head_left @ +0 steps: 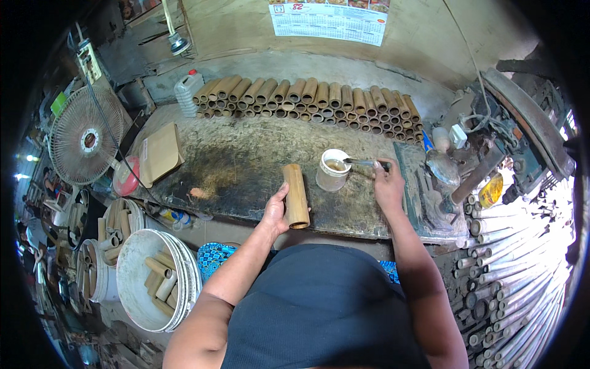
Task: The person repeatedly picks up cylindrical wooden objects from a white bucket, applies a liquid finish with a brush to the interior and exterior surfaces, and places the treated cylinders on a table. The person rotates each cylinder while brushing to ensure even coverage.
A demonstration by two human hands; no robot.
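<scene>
Near the front edge of the worktable, my left hand [276, 210] is closed around a cut bamboo tube [296, 198]. The tube stands slightly tilted, with its open end toward me. To its right is a white plastic tub [332, 178] with brownish liquid inside. My right hand [388, 184] pinches a thin brush [362, 162] at its handle, and the brush's far end reaches the tub's rim. Whether its tip touches the liquid is too small to make out.
Stacked bamboo tubes [307, 101] line the back of the worktable [246, 144]. A plastic jug [187, 95], cardboard [161, 154] and a fan [86, 135] stand left. Below are white buckets [138, 270] of bamboo pieces. At right are a bench machine [448, 163] and long bamboo poles [516, 277].
</scene>
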